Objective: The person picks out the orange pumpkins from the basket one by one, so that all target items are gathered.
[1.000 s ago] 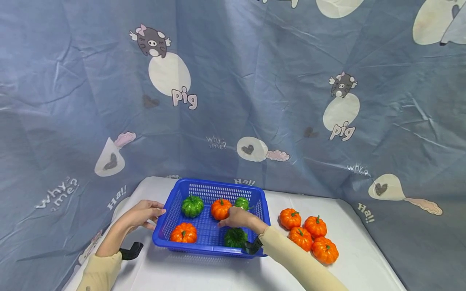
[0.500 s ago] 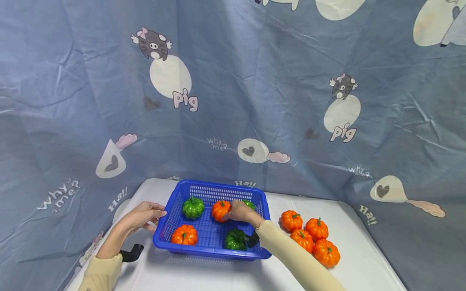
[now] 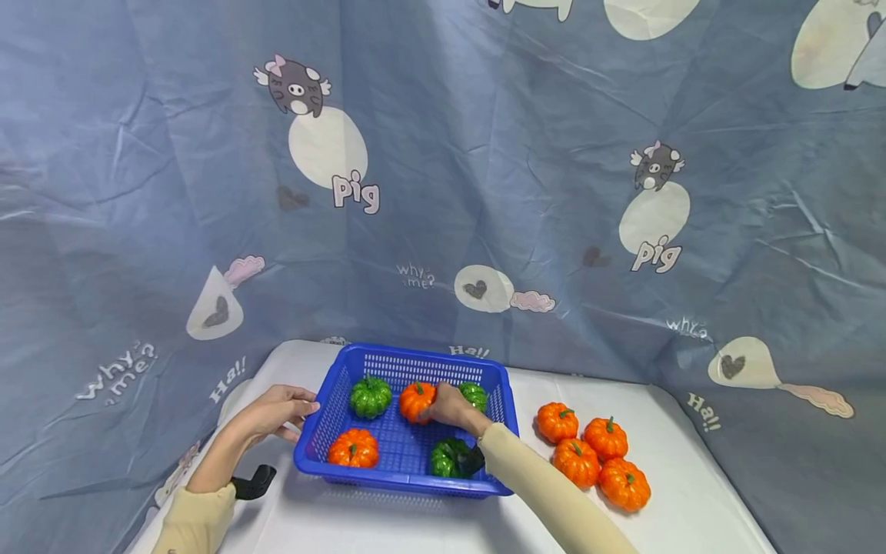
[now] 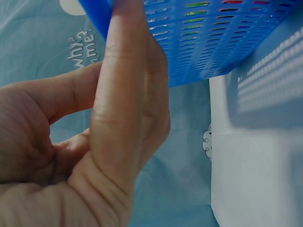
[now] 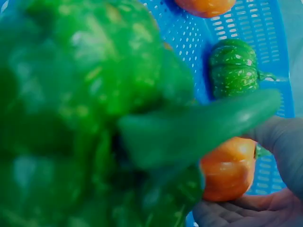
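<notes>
A blue plastic basket with slotted walls holds small ribbed pumpkins, some orange and some green. My right hand reaches inside and grips the orange pumpkin at the back middle, thumb on one side and fingers on the other in the right wrist view. Beside that hand is a green pumpkin, partly covered. Another green pumpkin lies under my right wrist and looms blurred in the right wrist view. At the basket's left rim, my left hand holds the edge with its fingertips.
A green pumpkin and an orange pumpkin sit in the basket's left half. Several orange pumpkins cluster right of the basket on the white tabletop. A blue-grey printed cloth hangs behind.
My right hand has shifted slightly and closed round the orange pumpkin, uncovering more of the green one at the back right. My left hand stays at the rim.
</notes>
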### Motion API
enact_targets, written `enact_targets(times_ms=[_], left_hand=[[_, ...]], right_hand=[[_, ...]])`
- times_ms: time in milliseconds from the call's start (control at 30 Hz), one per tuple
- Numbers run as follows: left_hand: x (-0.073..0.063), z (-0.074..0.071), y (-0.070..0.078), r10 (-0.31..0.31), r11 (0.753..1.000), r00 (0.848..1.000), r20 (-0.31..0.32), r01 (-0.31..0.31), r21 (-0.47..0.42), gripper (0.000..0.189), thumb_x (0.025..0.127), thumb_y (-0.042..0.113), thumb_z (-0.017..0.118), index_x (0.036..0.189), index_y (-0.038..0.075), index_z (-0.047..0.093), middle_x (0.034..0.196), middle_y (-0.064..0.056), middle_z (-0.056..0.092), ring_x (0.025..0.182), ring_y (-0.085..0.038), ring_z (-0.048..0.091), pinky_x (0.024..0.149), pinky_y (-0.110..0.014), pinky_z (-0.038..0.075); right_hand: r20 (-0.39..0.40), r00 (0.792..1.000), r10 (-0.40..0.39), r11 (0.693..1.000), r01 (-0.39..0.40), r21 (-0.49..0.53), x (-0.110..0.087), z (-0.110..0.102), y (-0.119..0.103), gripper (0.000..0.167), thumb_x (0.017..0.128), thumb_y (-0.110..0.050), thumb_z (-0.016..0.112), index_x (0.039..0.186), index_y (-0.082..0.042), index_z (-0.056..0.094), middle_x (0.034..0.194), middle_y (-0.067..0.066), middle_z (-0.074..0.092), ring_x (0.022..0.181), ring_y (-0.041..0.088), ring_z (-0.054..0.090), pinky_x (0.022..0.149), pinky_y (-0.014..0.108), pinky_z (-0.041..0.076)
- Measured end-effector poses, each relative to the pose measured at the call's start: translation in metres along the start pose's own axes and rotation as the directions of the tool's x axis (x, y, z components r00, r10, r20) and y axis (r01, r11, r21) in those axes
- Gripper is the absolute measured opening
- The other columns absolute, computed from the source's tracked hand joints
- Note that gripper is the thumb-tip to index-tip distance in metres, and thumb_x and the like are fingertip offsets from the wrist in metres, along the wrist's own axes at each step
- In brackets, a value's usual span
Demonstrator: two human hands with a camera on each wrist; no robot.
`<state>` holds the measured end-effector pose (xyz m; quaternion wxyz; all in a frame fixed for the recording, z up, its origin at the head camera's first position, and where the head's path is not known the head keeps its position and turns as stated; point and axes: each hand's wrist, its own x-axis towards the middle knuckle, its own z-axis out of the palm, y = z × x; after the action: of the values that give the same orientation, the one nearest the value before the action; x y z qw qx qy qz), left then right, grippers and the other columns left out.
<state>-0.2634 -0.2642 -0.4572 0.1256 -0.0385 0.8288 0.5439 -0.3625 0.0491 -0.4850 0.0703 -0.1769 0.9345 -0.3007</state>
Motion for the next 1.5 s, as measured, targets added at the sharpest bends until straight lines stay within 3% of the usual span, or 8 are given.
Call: enact_targets(times_ms=[467, 600, 867, 1000, 1200, 1400, 1500], left_hand=[[0.003, 0.003, -0.005, -0.027, 1.0, 1.0, 0.004, 0.027, 0.006, 0.05, 0.095, 0.02, 0.058, 0.132, -0.012, 0.047, 0.093, -0.011, 0.065, 0.078, -0.019, 0.061, 0.063, -0.036, 0.06], [0.003, 0.003, -0.005, -0.017, 1.0, 1.0, 0.01, 0.016, 0.007, 0.051, 0.095, 0.02, 0.058, 0.132, -0.013, 0.046, 0.093, -0.011, 0.064, 0.078, -0.02, 0.061, 0.063, -0.036, 0.06], [0.003, 0.004, -0.003, -0.006, 1.0, 1.0, 0.016, 0.006, 0.002, 0.05, 0.095, 0.02, 0.057, 0.131, -0.013, 0.046, 0.091, -0.01, 0.064, 0.077, -0.019, 0.06, 0.062, -0.036, 0.06], [0.003, 0.004, -0.003, -0.013, 1.0, 1.0, 0.017, 0.012, 0.003, 0.05, 0.095, 0.02, 0.057, 0.132, -0.013, 0.046, 0.092, -0.01, 0.064, 0.077, -0.019, 0.06, 0.062, -0.036, 0.06], [0.004, 0.001, -0.003, 0.004, 1.0, 1.0, 0.027, -0.005, 0.005, 0.052, 0.095, 0.022, 0.057, 0.132, -0.013, 0.045, 0.093, -0.01, 0.064, 0.079, -0.018, 0.061, 0.062, -0.035, 0.059], [0.004, -0.002, -0.003, 0.011, 1.0, 0.999, 0.042, -0.012, 0.014, 0.054, 0.096, 0.022, 0.056, 0.134, -0.014, 0.043, 0.098, -0.01, 0.065, 0.08, -0.018, 0.061, 0.064, -0.036, 0.06], [0.003, -0.002, -0.002, 0.003, 1.0, 0.999, 0.035, -0.004, 0.022, 0.054, 0.096, 0.022, 0.056, 0.134, -0.014, 0.043, 0.099, -0.011, 0.065, 0.081, -0.019, 0.062, 0.065, -0.036, 0.06]], right_hand=[[0.032, 0.998, -0.047, 0.996, 0.045, 0.071, -0.016, -0.021, 0.007, 0.047, 0.063, -0.023, 0.085, 0.097, 0.001, 0.065, 0.082, 0.005, 0.065, 0.071, 0.014, 0.056, 0.067, 0.026, 0.05], [0.056, 0.995, -0.081, 0.991, 0.074, 0.115, -0.029, -0.031, 0.005, 0.054, 0.065, -0.023, 0.084, 0.107, 0.004, 0.064, 0.091, 0.008, 0.068, 0.077, 0.014, 0.06, 0.073, 0.027, 0.053], [0.074, 0.994, -0.076, 0.976, 0.059, 0.209, -0.067, -0.064, 0.0, 0.066, 0.07, -0.025, 0.08, 0.125, 0.004, 0.056, 0.105, 0.01, 0.068, 0.09, 0.017, 0.062, 0.082, 0.034, 0.055], [0.049, 0.998, -0.029, 0.971, 0.017, 0.237, -0.09, -0.084, 0.004, 0.07, 0.073, -0.024, 0.079, 0.131, 0.004, 0.051, 0.111, 0.013, 0.066, 0.098, 0.021, 0.063, 0.086, 0.038, 0.056], [-0.06, 0.994, 0.091, 0.951, -0.068, 0.301, -0.128, -0.114, 0.024, 0.071, 0.073, -0.022, 0.08, 0.133, 0.003, 0.051, 0.118, 0.016, 0.065, 0.107, 0.028, 0.063, 0.09, 0.042, 0.055], [-0.119, 0.955, 0.273, 0.901, -0.211, 0.38, -0.174, -0.135, 0.056, 0.079, 0.076, -0.029, 0.08, 0.139, 0.0, 0.044, 0.13, 0.018, 0.059, 0.118, 0.031, 0.058, 0.099, 0.046, 0.049], [-0.138, 0.938, 0.319, 0.897, -0.251, 0.364, -0.194, -0.14, 0.076, 0.081, 0.078, -0.029, 0.079, 0.14, 0.006, 0.039, 0.132, 0.023, 0.055, 0.12, 0.034, 0.056, 0.099, 0.047, 0.049]])
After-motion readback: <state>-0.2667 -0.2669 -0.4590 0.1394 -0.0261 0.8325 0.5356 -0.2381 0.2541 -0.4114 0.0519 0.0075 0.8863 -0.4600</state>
